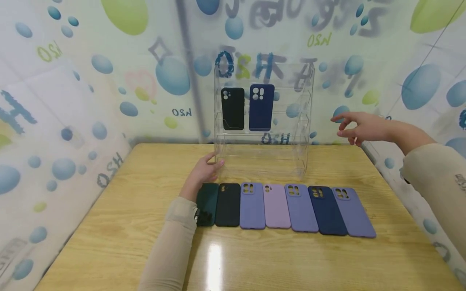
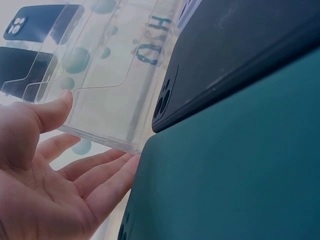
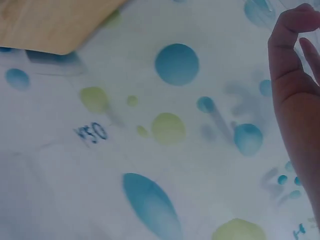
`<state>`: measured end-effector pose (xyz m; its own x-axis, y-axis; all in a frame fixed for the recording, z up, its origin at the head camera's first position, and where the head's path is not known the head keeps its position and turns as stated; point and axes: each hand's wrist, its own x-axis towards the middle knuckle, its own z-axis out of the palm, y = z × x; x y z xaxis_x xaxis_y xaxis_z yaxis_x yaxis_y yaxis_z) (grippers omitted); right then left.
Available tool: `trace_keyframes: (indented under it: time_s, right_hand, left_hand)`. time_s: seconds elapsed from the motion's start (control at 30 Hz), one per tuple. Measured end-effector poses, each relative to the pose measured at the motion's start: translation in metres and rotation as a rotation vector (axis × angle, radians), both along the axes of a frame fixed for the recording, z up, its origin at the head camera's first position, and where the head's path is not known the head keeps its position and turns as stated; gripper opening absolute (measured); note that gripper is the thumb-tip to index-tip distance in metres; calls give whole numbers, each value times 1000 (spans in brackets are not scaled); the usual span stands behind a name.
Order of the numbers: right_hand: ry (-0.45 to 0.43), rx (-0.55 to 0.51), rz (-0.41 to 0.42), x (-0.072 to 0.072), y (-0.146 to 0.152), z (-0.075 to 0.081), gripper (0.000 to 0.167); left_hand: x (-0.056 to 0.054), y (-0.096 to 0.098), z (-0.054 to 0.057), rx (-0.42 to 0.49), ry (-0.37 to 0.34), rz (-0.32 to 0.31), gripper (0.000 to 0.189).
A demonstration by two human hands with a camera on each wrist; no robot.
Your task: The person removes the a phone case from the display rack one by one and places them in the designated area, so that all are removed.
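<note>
My left hand (image 1: 207, 169) is at the lower left side of a clear tiered display stand (image 1: 262, 151). In the left wrist view its fingers (image 2: 102, 175) extend along the stand's side edge, and the thumb overlaps the front. A black phone case (image 1: 233, 109) and a dark blue phone case (image 1: 261, 108) stand upright side by side on an upper tier. Off to the right, my right hand (image 1: 360, 126) is raised in the air with loosely bent fingers and nothing in them. The right wrist view catches part of this hand (image 3: 295, 65).
In front of the stand lies a row of phone cases: dark green (image 1: 206, 204), black (image 1: 227, 205), pink (image 1: 277, 207), navy (image 1: 327, 211) and several purple ones, such as the rightmost (image 1: 354, 213). The wooden table (image 1: 145, 250) meets a patterned wall covering (image 1: 153, 117) behind.
</note>
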<state>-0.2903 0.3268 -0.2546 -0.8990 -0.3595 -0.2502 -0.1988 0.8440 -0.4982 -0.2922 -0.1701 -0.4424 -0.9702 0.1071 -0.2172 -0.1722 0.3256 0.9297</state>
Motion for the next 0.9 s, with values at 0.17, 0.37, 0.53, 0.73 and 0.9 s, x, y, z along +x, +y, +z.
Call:
trace_keyframes:
  time_s: [0.17, 0.37, 0.53, 0.73, 0.9]
  right_hand:
    - [27, 0, 24, -12, -22, 23, 62]
    - [33, 15, 64, -20, -51, 39, 66]
    - [38, 16, 81, -26, -74, 53, 69]
    - [149, 12, 87, -36, -100, 64, 71]
    - [239, -14, 83, -42, -119, 66, 77]
  left_hand:
    - [0, 0, 1, 2, 1, -2, 66]
    - [1, 1, 2, 9, -6, -2, 67]
    - [2, 1, 4, 12, -8, -4, 67]
    - [1, 1, 3, 22, -9, -5, 66]
    - [0, 1, 1, 31, -19, -3, 67]
